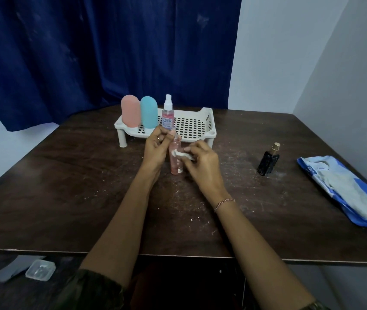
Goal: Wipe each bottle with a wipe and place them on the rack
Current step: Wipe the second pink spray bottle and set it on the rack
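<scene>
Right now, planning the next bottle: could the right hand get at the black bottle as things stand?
Probably, once free: the black bottle stands alone right of the right hand, nothing between. That hand now pinches the wipe on the pink bottle.

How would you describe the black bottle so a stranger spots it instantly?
On the dark wooden table, look right of the white perforated plastic rack, toward the blue wipes packet. The small black bottle with a gold cap stands there alone, the only dark bottle.
</scene>
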Demonstrator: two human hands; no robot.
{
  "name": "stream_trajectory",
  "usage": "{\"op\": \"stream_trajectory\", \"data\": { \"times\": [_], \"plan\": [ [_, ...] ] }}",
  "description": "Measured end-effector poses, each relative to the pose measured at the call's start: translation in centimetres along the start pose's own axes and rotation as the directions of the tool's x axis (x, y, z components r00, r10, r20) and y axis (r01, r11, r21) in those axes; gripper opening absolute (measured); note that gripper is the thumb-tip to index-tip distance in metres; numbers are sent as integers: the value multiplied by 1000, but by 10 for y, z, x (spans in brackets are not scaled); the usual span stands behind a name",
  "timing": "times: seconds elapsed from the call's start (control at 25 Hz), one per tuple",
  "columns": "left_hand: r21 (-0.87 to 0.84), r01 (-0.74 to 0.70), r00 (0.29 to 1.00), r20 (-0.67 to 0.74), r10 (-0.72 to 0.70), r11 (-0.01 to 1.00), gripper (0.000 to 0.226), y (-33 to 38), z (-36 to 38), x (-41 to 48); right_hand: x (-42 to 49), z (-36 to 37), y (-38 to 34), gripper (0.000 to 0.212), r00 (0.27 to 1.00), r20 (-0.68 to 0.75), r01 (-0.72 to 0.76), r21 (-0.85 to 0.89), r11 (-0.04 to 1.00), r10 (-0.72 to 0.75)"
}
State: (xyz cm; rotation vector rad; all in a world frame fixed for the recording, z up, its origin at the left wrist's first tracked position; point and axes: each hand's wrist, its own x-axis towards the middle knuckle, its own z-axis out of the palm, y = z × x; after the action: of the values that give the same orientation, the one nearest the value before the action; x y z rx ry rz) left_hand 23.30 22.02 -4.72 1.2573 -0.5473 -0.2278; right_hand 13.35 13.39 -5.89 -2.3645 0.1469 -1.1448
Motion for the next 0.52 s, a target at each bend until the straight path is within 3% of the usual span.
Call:
{"op": "stream_trajectory", "data": {
  "times": [0.08, 0.28, 0.36, 0.52],
  "plan": [
    [3, -2, 1000, -9, 2, 1000, 11, 0, 1, 0, 2, 0, 3, 14, 999, -38, -26, 24, 999, 26],
    [-4, 30, 999, -36, -31, 1000, 12, 0, -2, 1, -7, 1, 8, 14, 976, 214, 45, -10, 999, -42],
    [1, 37, 998, -46, -37, 999, 12, 0, -3, 2, -8, 3, 6, 16, 966, 252, 65, -29, 997, -56],
    [-7, 42, 999, -24, -42, 999, 9, -1, -5, 3, -1, 3, 8, 18, 995, 49, -88, 76, 993, 84]
  ]
}}
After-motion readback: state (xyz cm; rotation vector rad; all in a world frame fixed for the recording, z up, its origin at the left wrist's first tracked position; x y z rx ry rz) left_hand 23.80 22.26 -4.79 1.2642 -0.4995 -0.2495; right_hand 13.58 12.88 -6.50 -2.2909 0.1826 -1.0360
